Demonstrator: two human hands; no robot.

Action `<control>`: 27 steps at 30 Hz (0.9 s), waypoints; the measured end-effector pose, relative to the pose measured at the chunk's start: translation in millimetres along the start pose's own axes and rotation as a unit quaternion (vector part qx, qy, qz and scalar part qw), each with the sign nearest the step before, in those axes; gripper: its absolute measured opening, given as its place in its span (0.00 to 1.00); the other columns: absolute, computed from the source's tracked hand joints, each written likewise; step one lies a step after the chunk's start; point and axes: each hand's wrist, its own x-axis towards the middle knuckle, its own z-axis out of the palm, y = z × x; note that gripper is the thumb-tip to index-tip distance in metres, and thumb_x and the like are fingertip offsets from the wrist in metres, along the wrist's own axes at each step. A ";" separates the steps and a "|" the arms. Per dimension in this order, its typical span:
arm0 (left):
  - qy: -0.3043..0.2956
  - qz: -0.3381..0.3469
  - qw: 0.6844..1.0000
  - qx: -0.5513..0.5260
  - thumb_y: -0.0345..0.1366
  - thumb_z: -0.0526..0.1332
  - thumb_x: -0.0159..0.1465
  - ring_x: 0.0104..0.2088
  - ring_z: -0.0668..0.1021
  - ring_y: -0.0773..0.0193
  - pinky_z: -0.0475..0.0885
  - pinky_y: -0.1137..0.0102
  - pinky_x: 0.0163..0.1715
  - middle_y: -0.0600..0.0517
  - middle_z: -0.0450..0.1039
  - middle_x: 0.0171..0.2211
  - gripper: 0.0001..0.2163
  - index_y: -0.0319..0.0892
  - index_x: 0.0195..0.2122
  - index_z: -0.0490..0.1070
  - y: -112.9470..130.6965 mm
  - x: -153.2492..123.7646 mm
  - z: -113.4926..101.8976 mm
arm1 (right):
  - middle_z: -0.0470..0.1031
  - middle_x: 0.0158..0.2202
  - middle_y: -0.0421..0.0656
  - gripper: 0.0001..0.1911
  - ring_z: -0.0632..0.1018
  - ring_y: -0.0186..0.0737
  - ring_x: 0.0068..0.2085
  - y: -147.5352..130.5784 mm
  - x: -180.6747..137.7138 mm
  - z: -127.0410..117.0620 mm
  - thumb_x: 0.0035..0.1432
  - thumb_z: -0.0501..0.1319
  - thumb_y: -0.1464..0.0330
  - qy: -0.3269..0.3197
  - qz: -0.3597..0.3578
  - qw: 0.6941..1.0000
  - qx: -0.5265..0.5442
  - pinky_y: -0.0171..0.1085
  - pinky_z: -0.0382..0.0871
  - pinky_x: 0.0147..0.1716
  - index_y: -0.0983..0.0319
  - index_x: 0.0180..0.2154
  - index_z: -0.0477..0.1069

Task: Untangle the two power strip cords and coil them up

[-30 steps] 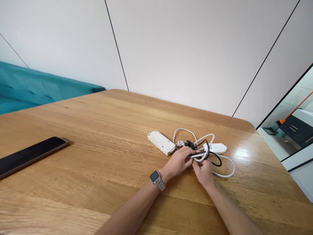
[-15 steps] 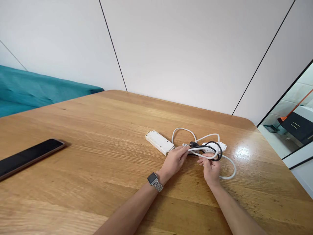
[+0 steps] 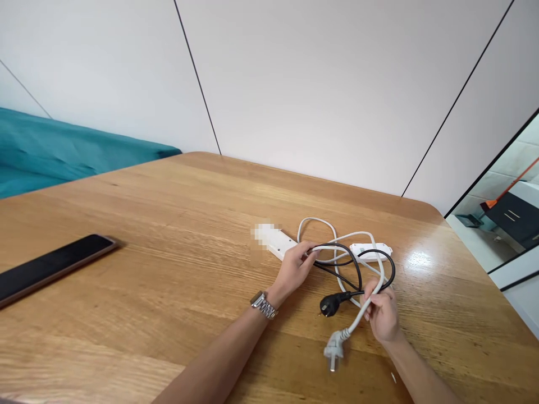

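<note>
My left hand, with a metal watch on the wrist, pinches the tangled white and black cables close to a white power strip. My right hand is closed round the white cable and the black cable, held nearer to me. The grey-white plug dangles from it just above the table. The black plug hangs to the left of that hand. A second, smaller white power strip lies behind the loops.
All of this lies on a wooden table with a rounded far right corner. A dark phone lies face up at the left. Teal fabric sits beyond the table's left edge, and a white wall stands behind.
My right hand has pulled both plug ends out of the tangle toward me. The loops have opened wider. My left hand stays by the larger power strip.
</note>
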 end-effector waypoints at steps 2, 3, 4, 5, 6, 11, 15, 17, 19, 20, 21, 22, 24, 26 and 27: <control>-0.005 -0.007 1.000 -0.007 0.38 0.56 0.63 0.31 0.75 0.65 0.70 0.72 0.32 0.50 0.75 0.31 0.09 0.40 0.36 0.74 1.9 -1.0 -1.4 | 0.51 0.10 0.31 0.08 0.52 0.27 0.12 -11.6 -1.6 -5.1 0.39 0.57 0.63 -0.001 0.037 0.999 -0.013 0.28 0.44 0.10 0.60 0.17 0.64; -0.004 -0.010 1.000 -0.009 0.38 0.56 0.63 0.31 0.75 0.65 0.70 0.72 0.32 0.50 0.75 0.31 0.09 0.40 0.35 0.73 3.4 -1.3 -2.0 | 0.48 0.10 0.30 0.09 0.49 0.26 0.12 -18.9 -2.8 -8.7 0.40 0.57 0.62 -0.001 0.059 0.998 -0.025 0.28 0.42 0.10 0.60 0.17 0.64; -0.001 -0.011 1.000 -0.011 0.38 0.56 0.63 0.31 0.75 0.65 0.70 0.72 0.32 0.51 0.74 0.31 0.09 0.40 0.35 0.73 5.1 -1.2 -2.5 | 0.46 0.10 0.29 0.10 0.47 0.26 0.13 -26.9 -4.4 -13.0 0.40 0.57 0.61 -0.005 0.083 0.996 -0.042 0.28 0.41 0.11 0.60 0.17 0.63; 0.001 -0.011 1.000 -0.012 0.38 0.57 0.62 0.31 0.74 0.66 0.70 0.72 0.32 0.51 0.74 0.31 0.08 0.40 0.34 0.73 7.0 -0.8 -3.0 | 0.44 0.10 0.29 0.11 0.46 0.26 0.13 -35.3 -6.5 -17.9 0.40 0.57 0.60 -0.011 0.107 0.992 -0.063 0.28 0.40 0.11 0.60 0.17 0.63; 0.003 -0.009 1.000 -0.012 0.38 0.57 0.62 0.31 0.74 0.66 0.69 0.72 0.32 0.51 0.74 0.31 0.08 0.40 0.34 0.73 8.8 -0.1 -3.5 | 0.43 0.10 0.29 0.12 0.45 0.26 0.14 -44.0 -9.0 -23.4 0.41 0.57 0.59 -0.017 0.129 0.988 -0.089 0.28 0.39 0.12 0.60 0.17 0.63; -0.007 0.023 1.000 -0.016 0.34 0.57 0.61 0.30 0.73 0.67 0.68 0.73 0.30 0.51 0.72 0.29 0.06 0.40 0.31 0.72 11.6 3.1 -7.5 | 0.48 0.13 0.34 0.16 0.52 0.29 0.16 -89.3 -19.7 -53.1 0.43 0.56 0.57 -0.035 0.138 0.952 -0.270 0.32 0.47 0.16 0.60 0.13 0.61; -0.062 0.095 0.993 -0.018 0.34 0.58 0.61 0.27 0.71 0.67 0.68 0.72 0.29 0.52 0.69 0.24 0.07 0.40 0.27 0.72 9.1 -0.6 -9.8 | 0.60 0.16 0.39 0.15 0.63 0.36 0.21 -125.0 -16.3 -74.3 0.43 0.58 0.58 -0.046 0.083 0.912 -0.399 0.36 0.59 0.21 0.59 0.13 0.61; -0.101 0.125 0.987 -0.027 0.35 0.58 0.62 0.28 0.72 0.67 0.69 0.72 0.30 0.52 0.69 0.25 0.08 0.40 0.27 0.73 9.4 -4.0 -8.9 | 0.66 0.20 0.41 0.15 0.65 0.37 0.22 -140.3 -9.9 -84.6 0.44 0.59 0.58 -0.059 0.076 0.925 -0.369 0.38 0.63 0.23 0.59 0.15 0.62; -0.124 0.149 0.981 -0.024 0.35 0.57 0.63 0.36 0.75 0.64 0.72 0.69 0.37 0.48 0.73 0.33 0.08 0.41 0.35 0.75 10.2 -6.8 -7.3 | 0.70 0.23 0.43 0.16 0.66 0.36 0.20 -153.6 -1.8 -95.1 0.46 0.61 0.55 -0.078 0.113 0.941 -0.309 0.39 0.64 0.22 0.59 0.18 0.66; -0.129 0.153 0.980 -0.009 0.36 0.57 0.64 0.43 0.76 0.61 0.72 0.66 0.44 0.45 0.73 0.42 0.10 0.41 0.43 0.75 10.1 -7.6 -6.7 | 0.69 0.21 0.43 0.17 0.64 0.34 0.18 -159.8 2.4 -100.1 0.48 0.61 0.54 -0.083 0.142 0.945 -0.283 0.38 0.62 0.19 0.60 0.20 0.69; -0.133 0.150 0.980 0.019 0.37 0.58 0.64 0.51 0.73 0.57 0.70 0.63 0.50 0.42 0.70 0.51 0.16 0.42 0.52 0.70 9.6 -7.9 -6.6 | 0.66 0.18 0.40 0.18 0.61 0.32 0.15 -165.9 6.3 -104.6 0.49 0.62 0.52 -0.081 0.172 0.945 -0.265 0.36 0.57 0.16 0.60 0.23 0.72; -0.135 0.140 0.979 0.058 0.37 0.59 0.63 0.58 0.68 0.54 0.66 0.59 0.56 0.41 0.63 0.58 0.23 0.43 0.60 0.64 8.4 -7.5 -7.1 | 0.61 0.16 0.37 0.18 0.56 0.29 0.14 -172.1 9.9 -108.5 0.50 0.64 0.52 -0.070 0.194 0.944 -0.256 0.34 0.50 0.13 0.61 0.27 0.74; -0.146 0.107 0.972 0.151 0.39 0.62 0.61 0.65 0.58 0.50 0.57 0.54 0.63 0.40 0.52 0.66 0.33 0.43 0.66 0.53 4.6 -5.3 -9.5 | 0.54 0.14 0.32 0.20 0.50 0.24 0.14 -185.5 16.3 -113.0 0.48 0.67 0.52 -0.032 0.216 0.943 -0.251 0.32 0.38 0.14 0.64 0.30 0.76; -0.173 0.083 0.955 0.227 0.41 0.66 0.58 0.66 0.56 0.49 0.50 0.50 0.65 0.40 0.52 0.66 0.37 0.43 0.66 0.52 0.4 -2.2 -12.3 | 0.52 0.13 0.31 0.22 0.50 0.21 0.14 -201.2 22.5 -113.2 0.47 0.68 0.52 0.032 0.225 0.940 -0.254 0.33 0.35 0.17 0.67 0.26 0.76; -0.191 0.077 0.945 0.253 0.42 0.67 0.56 0.66 0.56 0.48 0.48 0.49 0.65 0.40 0.53 0.66 0.38 0.43 0.66 0.53 -1.2 -0.7 -13.1 | 0.51 0.13 0.31 0.23 0.50 0.20 0.14 -210.2 26.0 -112.3 0.48 0.67 0.52 0.063 0.225 0.937 -0.259 0.33 0.34 0.18 0.68 0.23 0.75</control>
